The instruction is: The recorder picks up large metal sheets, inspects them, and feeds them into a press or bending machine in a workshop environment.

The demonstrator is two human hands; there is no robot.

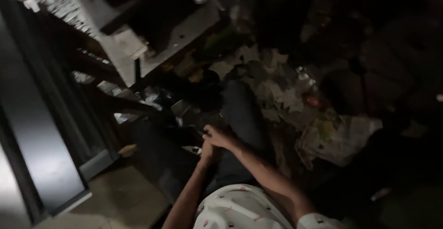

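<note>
Small dark object [196, 149] between both hands [213, 145], dim cluttered floor [286, 95]

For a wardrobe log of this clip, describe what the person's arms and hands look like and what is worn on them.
Both forearms are bare, with no gloves on the left hand or right hand; the dim light hides any ring or watch. A short white sleeve shows at the right upper arm, part of a white shirt dotted with small red and dark marks.
</note>
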